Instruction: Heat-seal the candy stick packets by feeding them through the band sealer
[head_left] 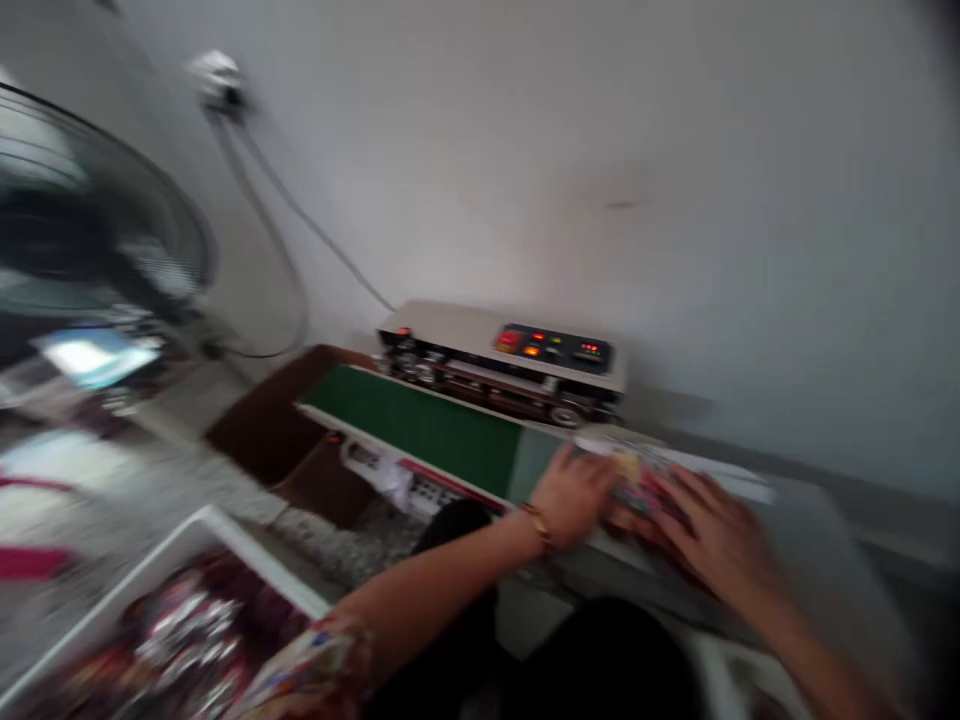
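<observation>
A colourful plastic packet [637,482] lies at the right end of a band sealer [457,325], blurred by motion. My left hand [574,495], with a bracelet at its wrist, is closed on the packet's left side. My right hand [705,520] holds the other side, its fingers bent across the packet. A white edge of film or paper shows behind the hands. The sealer's green conveyor belt [420,425] runs to the left of my left hand. Its control panel [555,347] has lit red and orange buttons and a red display.
At lower left stands a white bin [217,525] full of shiny packets. A brown cardboard box [259,420] sits under the belt's left end. A fan [97,220] stands at far left. A cable [322,235] runs from the wall plug to the sealer, against the wall.
</observation>
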